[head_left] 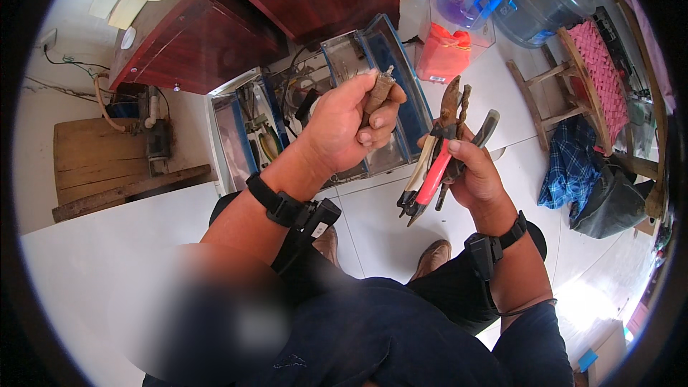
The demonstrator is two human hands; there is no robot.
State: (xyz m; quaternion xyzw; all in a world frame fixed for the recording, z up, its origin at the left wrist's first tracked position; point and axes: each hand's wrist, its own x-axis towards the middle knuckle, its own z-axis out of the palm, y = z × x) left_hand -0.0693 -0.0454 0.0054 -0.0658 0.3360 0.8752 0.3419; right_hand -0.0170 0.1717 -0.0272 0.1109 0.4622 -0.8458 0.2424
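Red-handled tool (434, 179) — in right hand (479, 180).

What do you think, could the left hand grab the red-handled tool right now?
Probably not easily: the left hand grips a brown object, and the right hand holds the red-handled tool. No barrier shows between the hands, though.

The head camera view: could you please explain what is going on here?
A person holds things in both bare hands above a tiled floor. The fingers of the left hand are closed around a short, brown, worn-looking cylindrical piece, over a blue-edged plastic box with compartments. The right hand grips a bundle that includes rusty-headed pliers with a red handle and a dark, spiral metal rod. More hand tools lie inside the box.
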